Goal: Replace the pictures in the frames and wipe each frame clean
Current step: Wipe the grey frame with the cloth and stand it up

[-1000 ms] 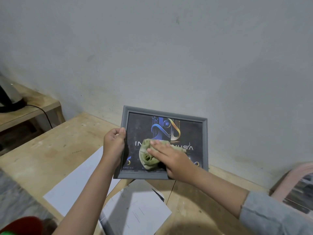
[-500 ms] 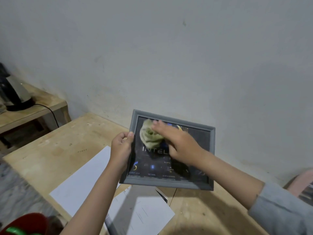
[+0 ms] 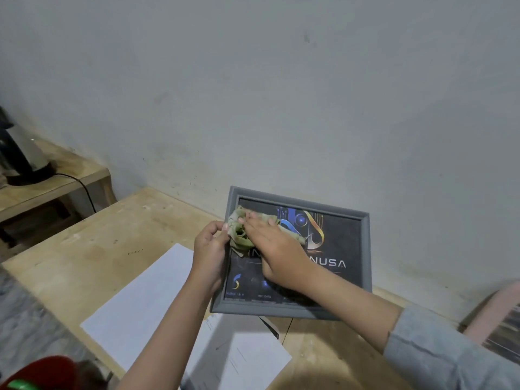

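Observation:
A grey picture frame (image 3: 365,249) with a dark poster showing a blue and gold logo is held up above the wooden table (image 3: 92,249), tilted toward me. My left hand (image 3: 209,254) grips its left edge. My right hand (image 3: 277,249) lies flat on the glass and presses a crumpled green cloth (image 3: 239,235) against the upper left corner of the picture. The hand hides part of the cloth and the middle of the poster.
White paper sheets (image 3: 146,302) lie on the table below the frame. A pink frame (image 3: 498,319) shows at the right edge. A black kettle (image 3: 19,156) with a cord stands on a lower shelf at left. A red object (image 3: 42,372) sits bottom left. The wall is close behind.
The cloth under my right hand has swept from the poster's lower middle up to its upper left corner. The frame stays held by my left hand.

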Demonstrator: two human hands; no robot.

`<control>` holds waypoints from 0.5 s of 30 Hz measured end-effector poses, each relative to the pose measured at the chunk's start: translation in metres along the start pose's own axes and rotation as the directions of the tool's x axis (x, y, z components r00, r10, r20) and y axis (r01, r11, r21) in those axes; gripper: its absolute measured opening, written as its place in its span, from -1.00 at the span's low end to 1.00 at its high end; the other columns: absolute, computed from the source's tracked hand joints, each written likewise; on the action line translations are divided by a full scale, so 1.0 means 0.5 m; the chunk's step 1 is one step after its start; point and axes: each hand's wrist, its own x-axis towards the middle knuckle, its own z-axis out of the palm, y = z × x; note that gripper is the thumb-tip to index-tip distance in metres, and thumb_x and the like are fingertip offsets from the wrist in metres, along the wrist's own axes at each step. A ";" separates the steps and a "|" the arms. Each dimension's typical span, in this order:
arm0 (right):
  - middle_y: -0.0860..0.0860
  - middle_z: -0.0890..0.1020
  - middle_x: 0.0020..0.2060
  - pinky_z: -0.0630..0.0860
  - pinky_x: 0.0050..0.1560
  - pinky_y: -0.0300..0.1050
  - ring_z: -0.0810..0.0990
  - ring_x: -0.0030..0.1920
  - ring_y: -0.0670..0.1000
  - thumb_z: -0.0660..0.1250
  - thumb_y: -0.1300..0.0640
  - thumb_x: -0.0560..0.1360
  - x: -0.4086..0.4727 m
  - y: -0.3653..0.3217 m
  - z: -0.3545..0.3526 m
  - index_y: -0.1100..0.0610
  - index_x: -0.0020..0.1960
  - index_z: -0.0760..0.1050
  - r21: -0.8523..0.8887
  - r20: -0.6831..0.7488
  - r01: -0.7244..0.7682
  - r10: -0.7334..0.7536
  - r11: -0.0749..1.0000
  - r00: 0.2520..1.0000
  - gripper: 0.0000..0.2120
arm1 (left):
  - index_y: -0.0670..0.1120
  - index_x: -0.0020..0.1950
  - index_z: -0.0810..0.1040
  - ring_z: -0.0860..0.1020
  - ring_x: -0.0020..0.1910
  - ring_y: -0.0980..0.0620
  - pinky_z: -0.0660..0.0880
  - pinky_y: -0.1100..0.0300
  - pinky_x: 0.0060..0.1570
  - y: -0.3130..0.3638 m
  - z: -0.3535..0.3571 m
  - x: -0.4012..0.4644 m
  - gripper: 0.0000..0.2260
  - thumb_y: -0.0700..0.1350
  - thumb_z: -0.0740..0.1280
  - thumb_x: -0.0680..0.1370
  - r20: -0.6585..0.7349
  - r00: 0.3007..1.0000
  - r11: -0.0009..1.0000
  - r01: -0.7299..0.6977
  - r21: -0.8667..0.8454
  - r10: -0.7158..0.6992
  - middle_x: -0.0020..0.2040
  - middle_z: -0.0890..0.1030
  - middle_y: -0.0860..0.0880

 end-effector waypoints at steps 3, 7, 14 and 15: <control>0.20 0.45 0.34 0.27 0.33 0.16 0.37 0.38 0.14 0.07 0.41 0.20 -0.031 -0.011 0.012 0.30 0.38 0.34 0.056 0.064 0.016 -0.020 0.998 0.998 -0.28 | -0.14 -0.26 0.44 0.51 -0.43 0.03 0.49 0.23 -0.38 -0.009 -0.010 0.003 -0.78 -0.26 0.22 0.60 -0.019 0.998 0.997 0.067 -0.030 -0.068 -0.41 0.54 -0.07; 0.15 0.45 0.35 0.24 0.38 0.10 0.33 0.40 0.06 0.12 0.44 0.22 -0.073 -0.034 0.026 0.22 0.38 0.37 0.125 0.176 0.075 -0.097 0.989 0.980 -0.29 | -0.12 -0.28 0.43 0.41 -0.42 0.08 0.38 0.24 -0.38 -0.010 -0.015 0.012 -0.76 -0.20 0.22 0.60 -0.075 0.996 0.996 0.047 0.078 -0.041 -0.44 0.45 0.00; -0.04 0.60 0.18 0.47 0.22 -0.07 0.55 0.19 -0.04 0.15 0.37 0.44 -0.086 -0.070 -0.016 0.00 0.27 0.49 0.461 0.440 -0.203 -0.024 0.864 0.898 -0.51 | -0.11 -0.26 0.46 0.45 -0.35 -0.02 0.42 0.14 -0.24 -0.003 -0.025 0.028 -0.77 -0.14 0.23 0.61 -0.157 0.987 0.992 0.036 0.119 -0.017 -0.32 0.51 -0.08; -0.06 0.64 0.09 0.50 0.14 -0.13 0.59 0.08 -0.08 0.14 0.35 0.48 -0.073 -0.065 -0.037 0.01 0.24 0.50 0.488 0.511 -0.302 0.012 0.819 0.859 -0.56 | -0.11 -0.26 0.46 0.45 -0.35 -0.03 0.41 0.14 -0.25 -0.004 -0.025 0.028 -0.77 -0.14 0.24 0.60 -0.154 0.988 0.992 0.031 0.123 -0.012 -0.33 0.51 -0.07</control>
